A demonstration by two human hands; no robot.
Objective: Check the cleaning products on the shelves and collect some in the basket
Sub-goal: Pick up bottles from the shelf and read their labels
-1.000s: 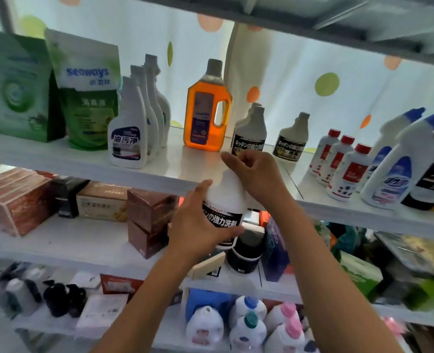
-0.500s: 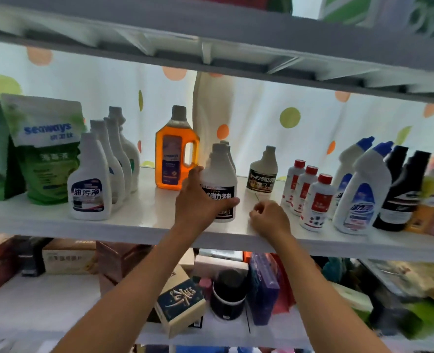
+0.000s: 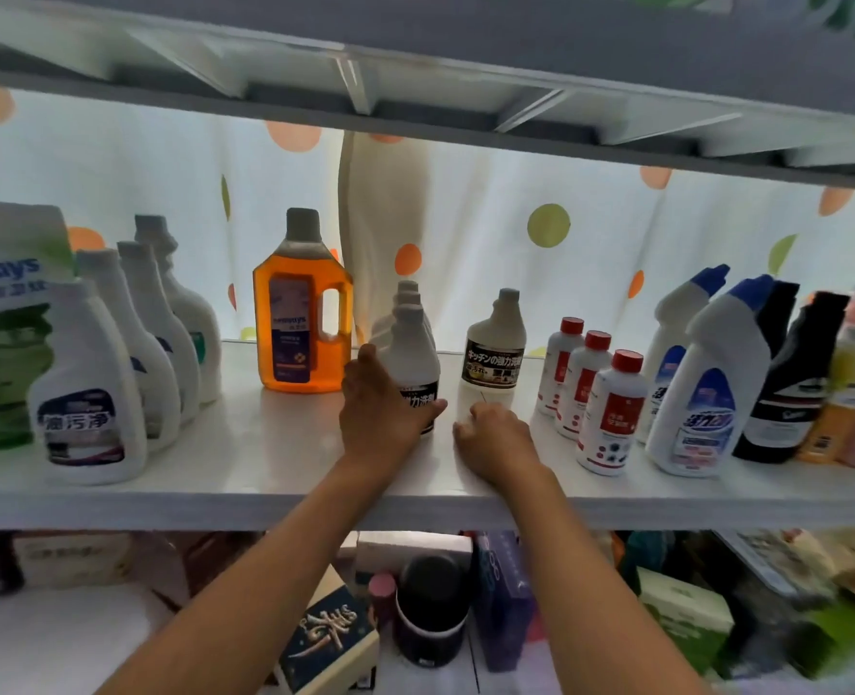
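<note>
1. Head view. Left hand (image 3: pixel 382 413): fingers and thumb wrapped round the lower body of a white bottle with black label (image 3: pixel 411 361), upright on the white shelf (image 3: pixel 244 474).
2. Right hand (image 3: pixel 495 438): fingers loosely curled, holding nothing, knuckles resting on the shelf just right of that bottle.
3. Beyond the left fingertips: orange bottle (image 3: pixel 301 313). Beyond the right: a matching black-labelled bottle (image 3: pixel 496 343).

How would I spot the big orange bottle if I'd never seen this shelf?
Look at the white middle shelf before the dotted curtain. Left of the person's left hand stands a see-through orange jug with a grey cap. It is the only amber, handled bottle; its neighbours are white.
</note>
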